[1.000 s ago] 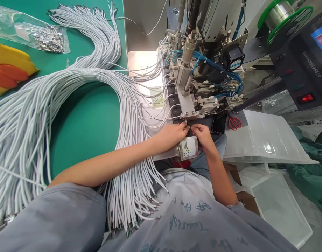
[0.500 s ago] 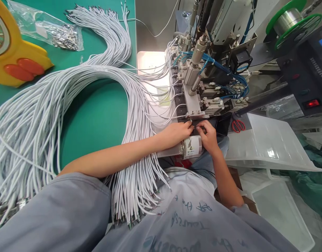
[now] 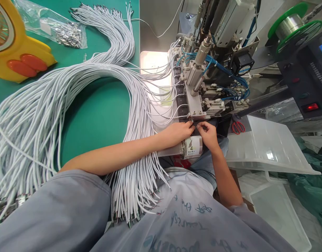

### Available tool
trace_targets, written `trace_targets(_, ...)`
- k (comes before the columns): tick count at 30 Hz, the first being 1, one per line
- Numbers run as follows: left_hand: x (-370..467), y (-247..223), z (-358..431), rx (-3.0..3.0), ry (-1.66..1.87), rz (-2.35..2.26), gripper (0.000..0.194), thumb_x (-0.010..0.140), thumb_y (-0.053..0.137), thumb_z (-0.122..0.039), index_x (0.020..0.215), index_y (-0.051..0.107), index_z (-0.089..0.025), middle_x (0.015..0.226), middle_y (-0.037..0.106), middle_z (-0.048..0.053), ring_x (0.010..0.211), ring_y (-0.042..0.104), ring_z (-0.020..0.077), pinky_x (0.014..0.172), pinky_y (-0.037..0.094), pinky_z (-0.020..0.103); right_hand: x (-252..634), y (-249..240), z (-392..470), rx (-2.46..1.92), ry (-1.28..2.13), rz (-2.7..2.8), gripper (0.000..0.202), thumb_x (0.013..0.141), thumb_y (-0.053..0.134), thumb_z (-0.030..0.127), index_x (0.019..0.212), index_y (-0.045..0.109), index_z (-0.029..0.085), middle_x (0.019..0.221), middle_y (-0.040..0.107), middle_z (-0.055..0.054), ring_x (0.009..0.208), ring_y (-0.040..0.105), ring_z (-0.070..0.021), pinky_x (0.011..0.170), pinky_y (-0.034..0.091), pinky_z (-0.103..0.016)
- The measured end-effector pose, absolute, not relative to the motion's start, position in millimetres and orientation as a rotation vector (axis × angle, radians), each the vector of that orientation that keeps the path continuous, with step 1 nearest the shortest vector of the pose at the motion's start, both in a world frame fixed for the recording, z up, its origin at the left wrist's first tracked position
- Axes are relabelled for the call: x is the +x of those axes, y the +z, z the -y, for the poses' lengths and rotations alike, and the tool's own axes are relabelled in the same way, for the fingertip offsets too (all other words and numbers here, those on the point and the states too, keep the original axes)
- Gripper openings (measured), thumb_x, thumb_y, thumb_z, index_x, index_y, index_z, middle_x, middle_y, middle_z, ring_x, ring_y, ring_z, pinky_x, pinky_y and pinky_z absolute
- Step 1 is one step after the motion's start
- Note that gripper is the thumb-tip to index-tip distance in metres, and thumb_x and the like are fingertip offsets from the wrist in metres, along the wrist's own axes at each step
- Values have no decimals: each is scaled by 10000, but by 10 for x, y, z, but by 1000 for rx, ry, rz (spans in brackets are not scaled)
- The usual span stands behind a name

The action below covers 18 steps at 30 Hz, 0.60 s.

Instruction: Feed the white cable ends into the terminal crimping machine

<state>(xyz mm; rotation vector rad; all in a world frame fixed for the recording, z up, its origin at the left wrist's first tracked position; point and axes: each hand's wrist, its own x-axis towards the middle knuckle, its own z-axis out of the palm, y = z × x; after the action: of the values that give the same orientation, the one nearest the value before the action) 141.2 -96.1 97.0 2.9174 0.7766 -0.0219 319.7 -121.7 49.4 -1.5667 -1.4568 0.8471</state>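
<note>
My left hand [image 3: 180,133] reaches across a thick bundle of white cables [image 3: 137,115], its fingers pinched at the near end of the machine [image 3: 195,101]. Facing it, my right hand [image 3: 208,134] has thumb and fingers pressed together. The fingertips of both nearly meet; what is between them is too small to make out. Just below my hands lies a clear container with a white label [image 3: 193,146]. Several white cables run into the black row of slots [image 3: 180,90] along the machine's left side.
A yellow fan [image 3: 21,45] and a bag of metal parts [image 3: 68,34] lie on the green mat [image 3: 98,112]. To the right are red-handled scissors [image 3: 238,127], a translucent bin [image 3: 271,147], a wire spool [image 3: 289,26] and a control box [image 3: 308,80].
The whole view has shifted slightly. My right fingers have closed in a little towards my left fingertips; otherwise my hands keep their place by the machine.
</note>
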Motion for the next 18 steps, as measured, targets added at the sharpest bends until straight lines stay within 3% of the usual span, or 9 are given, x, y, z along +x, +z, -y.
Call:
trace_targets(4, 1409, 981, 978, 2930, -30, -806, 355, 895, 354, -57, 1212, 512, -65, 1070, 563, 152, 869, 638, 208, 651, 473, 294, 3191, 471, 1178, -1559, 1134, 1257, 205, 692, 566, 379, 686, 545, 175, 619, 520, 20, 578, 453, -105, 540, 348, -236)
trace_targets(9, 1395, 1053, 1019, 2963, -3, -868, 315, 893, 368, -69, 1125, 581, -74, 1005, 584, 146, 891, 613, 221, 622, 443, 298, 3151, 457, 1218, -1499, 1210, 1279, 284, 747, 510, 429, 609, 448, 189, 549, 395, 49, 522, 344, -83, 515, 280, -235)
trace_targets(13, 1363, 1160, 1058, 2937, -114, -990, 179, 843, 475, -71, 790, 644, -99, 812, 616, 111, 852, 618, 240, 621, 420, 306, 3148, 398, 1197, -1478, 1105, 1358, 316, 777, 475, 455, 608, 410, 197, 547, 329, 57, 532, 300, -85, 527, 266, -241)
trace_targets(18, 1326, 1227, 1074, 2884, -220, -1091, 194, 830, 471, -25, 820, 644, -110, 849, 632, 103, 795, 636, 233, 552, 380, 285, 3245, 507, 1276, -1657, 617, 1278, 292, 813, 428, 379, 592, 398, 191, 569, 350, 44, 551, 314, -87, 543, 272, -243)
